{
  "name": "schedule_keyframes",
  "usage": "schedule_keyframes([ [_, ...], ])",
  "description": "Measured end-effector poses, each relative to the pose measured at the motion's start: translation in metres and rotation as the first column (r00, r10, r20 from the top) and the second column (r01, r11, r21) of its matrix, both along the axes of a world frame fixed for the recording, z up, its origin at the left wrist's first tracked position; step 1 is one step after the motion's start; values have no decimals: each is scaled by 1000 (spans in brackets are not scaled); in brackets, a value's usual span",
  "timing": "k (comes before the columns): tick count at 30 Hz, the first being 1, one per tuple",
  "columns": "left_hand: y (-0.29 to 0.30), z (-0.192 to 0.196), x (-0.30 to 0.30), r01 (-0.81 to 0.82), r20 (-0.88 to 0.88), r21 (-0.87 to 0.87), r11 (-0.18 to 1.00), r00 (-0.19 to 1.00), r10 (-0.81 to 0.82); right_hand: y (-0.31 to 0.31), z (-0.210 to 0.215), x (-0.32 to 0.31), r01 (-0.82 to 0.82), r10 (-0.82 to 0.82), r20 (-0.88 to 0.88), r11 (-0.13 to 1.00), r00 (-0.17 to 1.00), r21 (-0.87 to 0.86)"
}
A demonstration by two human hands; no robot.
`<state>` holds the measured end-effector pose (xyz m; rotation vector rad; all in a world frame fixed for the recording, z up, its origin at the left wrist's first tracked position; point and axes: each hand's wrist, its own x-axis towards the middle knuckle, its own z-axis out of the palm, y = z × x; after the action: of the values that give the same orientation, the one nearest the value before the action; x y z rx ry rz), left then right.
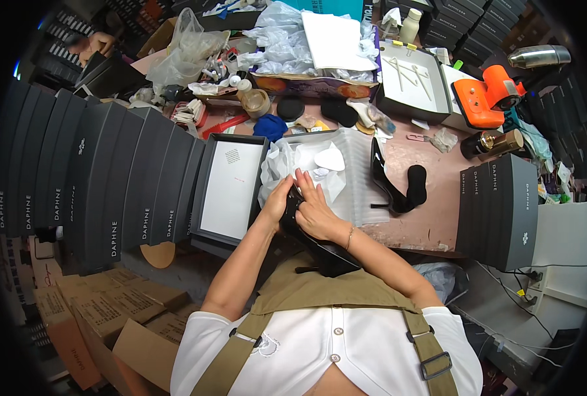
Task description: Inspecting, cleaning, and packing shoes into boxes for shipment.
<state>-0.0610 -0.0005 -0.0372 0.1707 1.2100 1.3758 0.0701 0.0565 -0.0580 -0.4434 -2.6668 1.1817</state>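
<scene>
A black high-heeled shoe [312, 245] lies tilted in front of my apron, its toe end pointing away from me and its thin heel close to my lap. My left hand [277, 203] grips its toe end from the left side. Across the toe from the right lies my right hand [317, 212], fingers long and pressed on the shoe, partly hiding it. Just beyond both hands is crumpled white tissue paper [281, 162] in a box. To the right, another black high-heeled shoe [380, 173] rests on the table beside a rounded black piece [417, 187].
A white-lined box part [230, 188] stands left of my hands. Stacked dark shoeboxes [102, 178] crowd the left, with more shoeboxes [501, 204] at the right. Farther back are an orange device [481, 105], a spray can [476, 145] and a tray [405, 82]. Cardboard cartons [108, 307] fill the lower left.
</scene>
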Motion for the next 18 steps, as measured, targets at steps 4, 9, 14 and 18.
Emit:
schedule_keyframes([
  [4, -16, -38, -13, 15, 133, 159, 987, 990, -37, -4, 46, 14, -194, 193, 20, 980, 981, 35],
  [9, -24, -9, -7, 32, 107, 95, 995, 993, -42, -9, 61, 53, -309, 318, 0, 921, 948, -237],
  [14, -13, 2, -1, 25, 94, 35, 999, 995, -28, -10, 45, 61, -109, 111, -29, 840, 993, -532],
  [18, -8, -20, -6, 23, 67, 47, 999, 997, -26, -13, 17, 9, -99, 112, 26, 948, 993, -303],
])
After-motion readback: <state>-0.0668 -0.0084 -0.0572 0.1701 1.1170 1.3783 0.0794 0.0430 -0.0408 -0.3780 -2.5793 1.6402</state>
